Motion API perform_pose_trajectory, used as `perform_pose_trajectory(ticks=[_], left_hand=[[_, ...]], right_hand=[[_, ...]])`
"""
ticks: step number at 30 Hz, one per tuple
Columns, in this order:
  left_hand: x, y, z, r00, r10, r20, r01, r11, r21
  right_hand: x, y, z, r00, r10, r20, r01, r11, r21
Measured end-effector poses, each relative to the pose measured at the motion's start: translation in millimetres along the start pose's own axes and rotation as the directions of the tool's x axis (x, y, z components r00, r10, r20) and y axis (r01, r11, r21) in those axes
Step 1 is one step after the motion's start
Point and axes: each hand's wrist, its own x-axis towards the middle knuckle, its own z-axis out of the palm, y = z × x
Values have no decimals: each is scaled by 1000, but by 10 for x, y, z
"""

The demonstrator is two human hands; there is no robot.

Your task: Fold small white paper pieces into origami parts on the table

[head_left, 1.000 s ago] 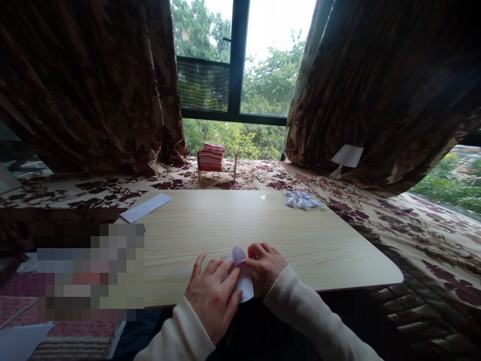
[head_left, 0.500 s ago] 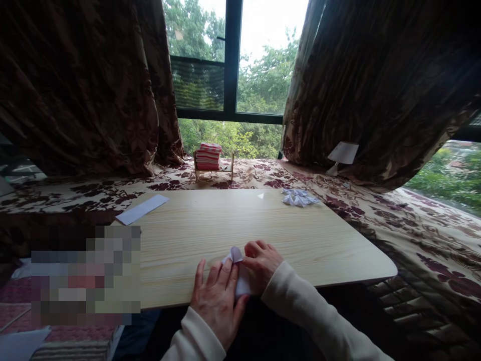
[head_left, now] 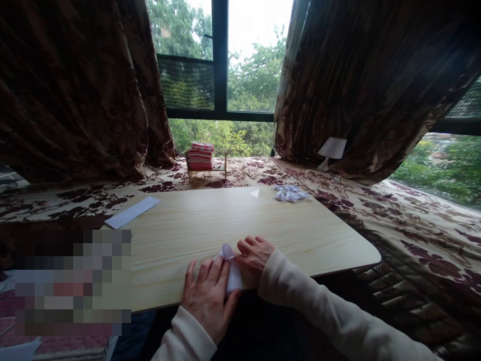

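A small piece of white paper (head_left: 233,278) lies at the table's near edge, with its top curled up in a loop. My left hand (head_left: 208,291) rests flat on its left side, fingers stretched out and the thumb by its lower end. At the paper's upper right edge, my right hand (head_left: 255,254) has its fingers curled in and pinches the paper. Part of the sheet is hidden under my left fingers.
On the pale wooden table (head_left: 188,225) are a white paper strip (head_left: 132,212) at back left, a small white triangle (head_left: 255,193) and a pile of folded paper pieces (head_left: 290,193). Behind stand a little rack with striped cloths (head_left: 200,156) and a lamp (head_left: 333,149).
The whole view has shifted, so table and hands appear farther left. Both hands keep nearly the same hold on the paper, whose curled top looks much the same.
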Motion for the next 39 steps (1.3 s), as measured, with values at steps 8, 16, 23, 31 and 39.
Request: perform_pose_trajectory(ticks=[8,16,23,31,39], left_hand=[[2,0,9,1000,8,14,-8,1000,-13],[-23,-14,2,1000,14,7,-14,1000,-16],[-24,-38,12,1000,21,7,-21,999,-27],[-59,-52,23,1000,14,10,-14,1000,-17],[-55,-69,39,1000,21,-12,-22,999,-28]], right_hand=[[-103,-22,-80,1000,-17,-13,17,1000,-3],[108,55,79,1000,-9,-27,11,997,81],[71,119,46,988,88,-124,-24,895,446],[388,196,65,997,27,-72,40,612,790],[620,301,-16,1000,-27,-17,29,557,830]])
